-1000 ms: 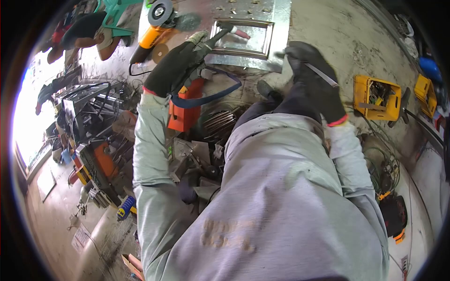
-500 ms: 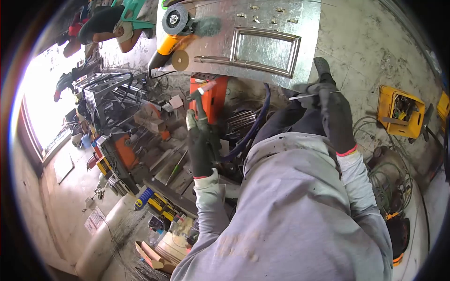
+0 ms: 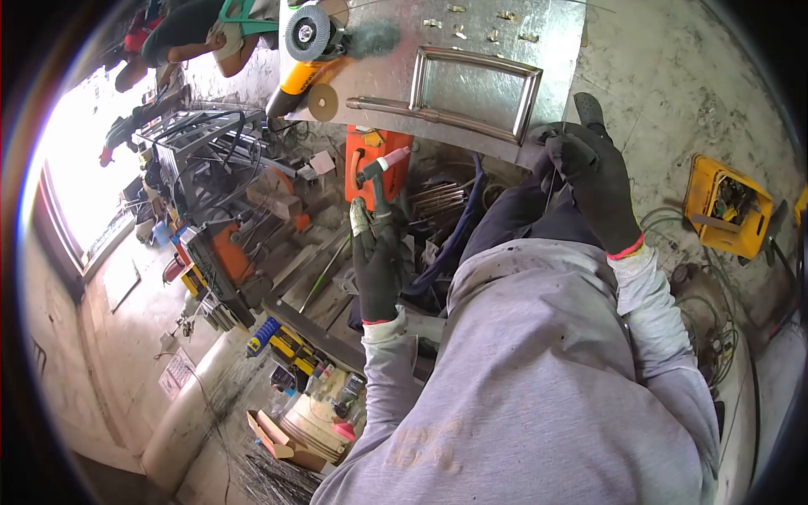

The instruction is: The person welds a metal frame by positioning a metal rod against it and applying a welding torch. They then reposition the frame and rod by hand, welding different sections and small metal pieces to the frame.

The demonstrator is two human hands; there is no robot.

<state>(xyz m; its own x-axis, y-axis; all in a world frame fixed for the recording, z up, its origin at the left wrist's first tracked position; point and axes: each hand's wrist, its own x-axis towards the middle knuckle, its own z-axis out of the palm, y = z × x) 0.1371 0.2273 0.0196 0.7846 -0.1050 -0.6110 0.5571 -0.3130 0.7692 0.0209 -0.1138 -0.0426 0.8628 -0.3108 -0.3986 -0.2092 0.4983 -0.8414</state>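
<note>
Tight grips — left hand [image 3: 376,263] around torch [image 3: 380,175], right hand [image 3: 599,183] around thin rod [image 3: 550,195] beside metal sheet [image 3: 380,80] edge.

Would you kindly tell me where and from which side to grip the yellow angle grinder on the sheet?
I would grip the yellow body, coming from its cable end at lower left. The body is a long barrel lying flat; the flap disc faces up at the far end.

In 1 second the left hand [image 3: 377,268] has dropped from the metal sheet [image 3: 555,59] at the top of the frame to the centre, its torch [image 3: 380,172] now upright. The right hand [image 3: 599,181] has curled in by the sheet's lower right corner.
</note>
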